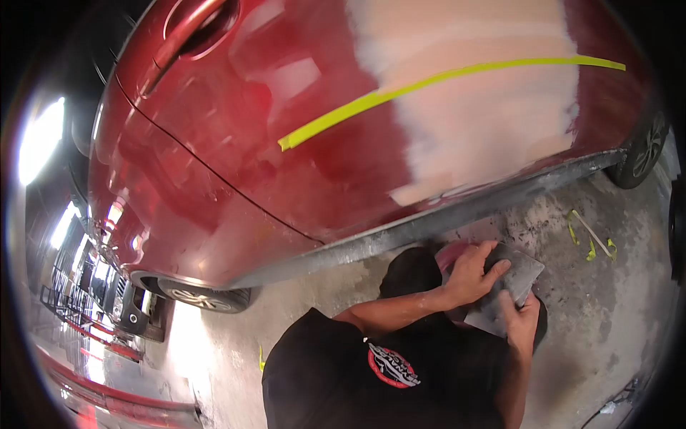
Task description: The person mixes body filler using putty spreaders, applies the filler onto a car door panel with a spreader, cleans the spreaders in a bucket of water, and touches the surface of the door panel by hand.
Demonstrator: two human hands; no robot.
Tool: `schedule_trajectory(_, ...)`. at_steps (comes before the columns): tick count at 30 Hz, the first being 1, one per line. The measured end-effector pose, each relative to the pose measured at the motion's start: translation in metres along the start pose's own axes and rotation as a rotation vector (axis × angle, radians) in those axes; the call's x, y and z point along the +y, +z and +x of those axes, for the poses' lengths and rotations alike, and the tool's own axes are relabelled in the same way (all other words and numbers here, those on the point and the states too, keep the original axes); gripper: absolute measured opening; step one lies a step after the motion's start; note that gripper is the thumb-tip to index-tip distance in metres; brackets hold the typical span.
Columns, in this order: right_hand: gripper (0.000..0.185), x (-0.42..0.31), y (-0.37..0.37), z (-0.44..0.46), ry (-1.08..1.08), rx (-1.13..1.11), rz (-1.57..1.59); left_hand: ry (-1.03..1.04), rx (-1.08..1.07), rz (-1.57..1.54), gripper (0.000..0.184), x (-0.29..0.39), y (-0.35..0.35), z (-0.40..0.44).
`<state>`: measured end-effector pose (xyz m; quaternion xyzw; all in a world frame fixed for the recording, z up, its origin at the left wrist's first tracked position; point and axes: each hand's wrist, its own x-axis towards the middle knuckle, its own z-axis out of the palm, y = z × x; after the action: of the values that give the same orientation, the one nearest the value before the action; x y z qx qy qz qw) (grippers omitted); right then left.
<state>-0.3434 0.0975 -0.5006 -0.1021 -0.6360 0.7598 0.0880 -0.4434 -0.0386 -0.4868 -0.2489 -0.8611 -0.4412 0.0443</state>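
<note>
Both my hands hold a grey, dusty sheet that looks like sandpaper, low in front of my body. My left hand lies across its left part, thumb and fingers pressed on it. My right hand grips the lower right edge, thumb on top and the other fingers partly hidden. Under my left hand shows a pinkish patch that I cannot make out. Above the hands is a red car's side, with a sanded beige filler area crossed by yellow-green tape.
The car's dark lower sill runs just beyond my hands, between a front wheel and a rear wheel. Used tape strips lie on the stained concrete floor. Red metal rails stand at lower left.
</note>
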Motion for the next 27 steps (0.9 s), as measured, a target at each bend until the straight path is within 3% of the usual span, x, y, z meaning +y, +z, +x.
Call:
schedule_trajectory(1,0.019,-0.021,-0.004,0.016,-0.018,0.005,0.024,0.02,-0.005,0.022,0.042,0.005,-0.014,0.014)
schedule_trajectory(3,0.023,-0.054,-0.016,0.04,-0.111,-0.206,-0.022,0.437,0.019,0.347,0.041,0.024,-0.059,0.041)
schedule_trajectory(5,0.024,-0.098,-0.039,0.075,-0.265,-0.112,-0.102,0.617,0.1,0.578,0.04,0.029,-0.11,0.06)
schedule_trajectory(7,0.024,-0.124,-0.067,0.109,-0.482,0.147,0.03,0.827,0.111,1.104,0.047,0.04,-0.175,0.07)
schedule_trajectory(9,0.028,-0.102,-0.112,0.126,-0.635,0.441,0.135,0.617,0.045,1.588,0.063,0.041,-0.206,0.071)
schedule_trajectory(11,0.03,-0.072,-0.156,0.132,-0.839,0.599,0.183,0.579,-0.054,1.737,0.074,0.046,-0.215,0.094)
schedule_trajectory(14,0.044,-0.102,-0.155,0.107,-0.9,0.892,0.552,0.747,-0.073,1.775,0.077,0.058,-0.184,0.137)
schedule_trajectory(17,0.053,-0.094,-0.185,0.099,-1.091,0.688,0.704,0.985,-0.155,1.84,0.076,0.075,-0.13,0.185)
schedule_trajectory(20,0.037,-0.061,-0.236,0.108,-1.055,0.793,0.869,1.174,-0.152,1.801,0.073,0.09,-0.068,0.237)
schedule_trajectory(22,0.026,-0.034,-0.26,0.116,-1.062,0.722,0.937,1.224,-0.154,1.795,0.073,0.101,-0.033,0.268)
schedule_trajectory(27,0.028,0.054,-0.337,0.156,-0.915,0.737,0.913,1.363,0.03,1.882,0.075,0.12,0.047,0.336)
